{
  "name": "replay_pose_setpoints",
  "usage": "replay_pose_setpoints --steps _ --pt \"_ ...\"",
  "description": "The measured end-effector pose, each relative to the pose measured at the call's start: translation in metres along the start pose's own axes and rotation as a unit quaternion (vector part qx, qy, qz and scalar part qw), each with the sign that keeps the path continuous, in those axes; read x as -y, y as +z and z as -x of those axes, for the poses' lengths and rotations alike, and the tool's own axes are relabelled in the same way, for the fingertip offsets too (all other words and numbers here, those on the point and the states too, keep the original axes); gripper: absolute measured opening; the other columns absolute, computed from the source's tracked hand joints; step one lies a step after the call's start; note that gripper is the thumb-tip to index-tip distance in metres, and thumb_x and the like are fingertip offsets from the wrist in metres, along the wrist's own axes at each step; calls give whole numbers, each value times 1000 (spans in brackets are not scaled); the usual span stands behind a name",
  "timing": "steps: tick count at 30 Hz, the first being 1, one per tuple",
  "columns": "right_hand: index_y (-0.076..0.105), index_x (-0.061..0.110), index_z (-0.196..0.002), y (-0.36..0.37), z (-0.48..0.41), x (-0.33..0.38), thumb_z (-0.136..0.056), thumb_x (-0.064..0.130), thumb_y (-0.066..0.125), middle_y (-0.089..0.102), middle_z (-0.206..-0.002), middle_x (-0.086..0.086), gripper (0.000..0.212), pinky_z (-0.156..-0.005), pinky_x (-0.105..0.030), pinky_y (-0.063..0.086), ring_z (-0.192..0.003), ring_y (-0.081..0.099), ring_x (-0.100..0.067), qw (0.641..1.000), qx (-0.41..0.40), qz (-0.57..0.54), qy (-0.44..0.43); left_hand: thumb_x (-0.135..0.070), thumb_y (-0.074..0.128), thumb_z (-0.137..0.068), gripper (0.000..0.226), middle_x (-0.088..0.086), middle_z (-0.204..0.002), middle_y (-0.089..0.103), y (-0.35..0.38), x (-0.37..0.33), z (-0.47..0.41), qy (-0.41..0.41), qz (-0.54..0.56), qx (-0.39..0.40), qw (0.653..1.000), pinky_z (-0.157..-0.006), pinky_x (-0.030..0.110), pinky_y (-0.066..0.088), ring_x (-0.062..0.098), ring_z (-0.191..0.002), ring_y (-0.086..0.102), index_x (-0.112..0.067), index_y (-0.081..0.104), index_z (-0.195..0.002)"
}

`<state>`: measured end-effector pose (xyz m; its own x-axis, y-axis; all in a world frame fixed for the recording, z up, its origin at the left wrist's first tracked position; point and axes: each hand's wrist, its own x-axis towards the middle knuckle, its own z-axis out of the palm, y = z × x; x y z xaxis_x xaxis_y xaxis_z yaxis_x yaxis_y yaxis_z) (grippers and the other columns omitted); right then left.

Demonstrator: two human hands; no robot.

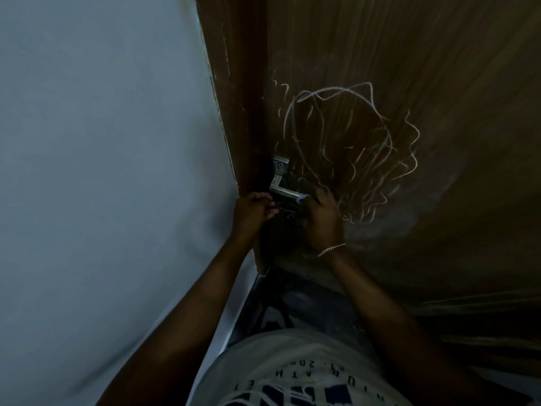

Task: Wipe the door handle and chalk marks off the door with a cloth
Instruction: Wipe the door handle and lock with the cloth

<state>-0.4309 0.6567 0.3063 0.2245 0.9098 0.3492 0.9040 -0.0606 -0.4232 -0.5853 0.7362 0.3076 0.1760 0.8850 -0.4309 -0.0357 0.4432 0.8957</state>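
A brown wooden door (424, 68) carries a tangle of white chalk marks (351, 148) right of and above its metal lever handle (285, 191). A dark cloth (285, 227) is bunched just under the lever, and a strip of it hangs down toward the floor. My left hand (253, 212) is closed on the cloth at the lever's pivot end. My right hand (322, 221), with a thin bracelet at the wrist, is closed on the cloth at the lever's free end. In the dim light the cloth's edges are hard to make out.
A pale blue-grey wall (102, 171) fills the left side and meets the dark door frame (234, 98). Below, my light printed shirt (292, 370) and a patch of dark floor (307, 303) are visible.
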Motion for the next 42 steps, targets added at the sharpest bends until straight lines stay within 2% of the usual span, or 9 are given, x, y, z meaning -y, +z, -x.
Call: replay_pose_setpoints --steps 5,8,11,17,20,22,27,35,42 --pt "70 5 -111 4 -13 21 -80 -1 59 61 -121 -16 34 -87 -46 52 -107 55 -36 998 40 34 -18 -13 60 -98 22 4 -104 71 1 3 1 9 -13 -1 1000 -67 20 58 14 -77 75 -17 60 -120" --pt "71 7 -108 -1 -3 9 -77 2 65 62 -112 -14 32 -79 -46 52 -101 56 -36 998 28 58 -11 -14 60 -99 30 1 -104 70 1 1 2 9 -19 7 1000 -67 18 58 14 -79 75 -16 59 -129" --pt "71 12 -106 -1 -9 5 -78 3 66 63 -108 -10 30 -75 -42 49 -95 55 -33 997 -9 69 -12 -14 60 -99 32 4 -108 70 -1 1 3 10 -18 6 1000 -65 16 57 13 -78 75 -14 59 -130" --pt "70 21 -107 13 0 3 -75 22 72 61 -117 -5 32 -85 -43 36 -104 51 -32 985 -3 173 -17 -12 59 -99 36 14 -121 69 5 -3 6 7 -27 9 1000 -69 20 58 16 -81 74 -13 57 -134" --pt "68 24 -106 13 1 -3 -75 23 61 60 -112 -2 32 -81 -40 28 -99 48 -30 983 -60 173 -15 -7 59 -97 42 16 -124 68 4 -6 7 -8 -10 11 1000 -64 17 58 16 -81 74 -12 55 -138" --pt "67 23 -107 19 -7 8 -76 22 56 60 -111 -2 33 -81 -42 30 -98 47 -30 983 -59 170 -30 -4 58 -96 47 15 -124 68 4 -6 8 -15 -5 14 1000 -65 17 60 15 -80 74 -13 53 -142" --pt "64 22 -106 27 -1 1 -75 25 70 59 -112 0 31 -81 -43 30 -99 45 -30 981 -53 180 -48 4 53 -96 50 20 -127 66 4 -13 12 -18 -17 37 999 -59 14 57 10 -67 72 -14 53 -143" --pt "69 21 -103 30 -11 22 -79 25 67 62 -111 -1 24 -83 -43 30 -99 49 -30 980 -26 193 -46 9 50 -96 51 26 -128 65 0 -24 17 -24 -32 50 998 -55 12 55 12 -66 69 -9 52 -144" --pt "69 20 -100 36 -18 32 -78 25 72 62 -107 -1 23 -84 -44 30 -102 50 -31 980 -31 192 -52 7 53 -93 59 19 -123 68 -5 -26 19 -24 -77 74 994 -64 17 57 12 -74 68 -17 50 -147"
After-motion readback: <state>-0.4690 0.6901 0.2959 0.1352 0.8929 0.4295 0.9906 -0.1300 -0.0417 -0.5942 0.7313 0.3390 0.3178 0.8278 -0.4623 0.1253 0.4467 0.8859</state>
